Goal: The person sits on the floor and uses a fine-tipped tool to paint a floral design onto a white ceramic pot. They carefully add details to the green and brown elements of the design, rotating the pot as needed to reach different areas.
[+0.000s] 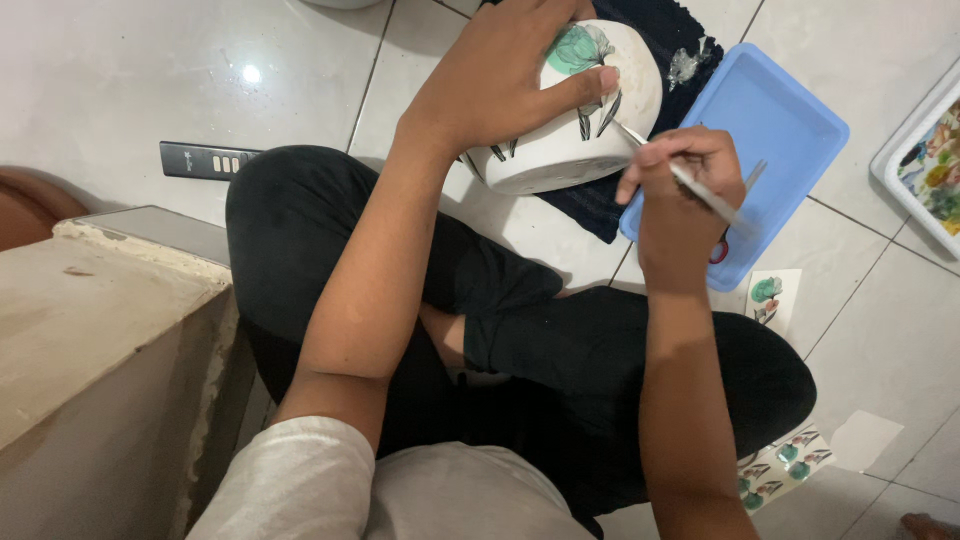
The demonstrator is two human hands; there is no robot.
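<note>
While the white ceramic pot (pixel 580 120) lay tipped on its side on a dark cloth (pixel 610 200) on the tiled floor (pixel 130 80), the left hand (pixel 500 80) was spread over its top, fingers pressed flat to the wall w/ the thumb beside a green flower motif (pixel 578 48). Right hand (pixel 680 190) was pinched shut on a thin silver tool (pixel 690 180) — prob. a fine brush or tweezers, can't tell which — its tip touching the pot wall near the dark leaf marks (pixel 598 118). Just right of the pot sat a blue plastic tray (pixel 790 120), partly under the right hand; a paint palette (pixel 935 160) lay at the frame edge. Decal sheets (pixel 775 295) lay on the floor by the knee, more (pixel 785 465) nearer the person. A dark remote (pixel 210 160) lay left, well apart.

Risk, as I judged it: pot could roll on the cloth if the left hand eased off — tool tip would then skid & smear the motif. The left thumb sat v. close to the flower & might smudge it.
</note>
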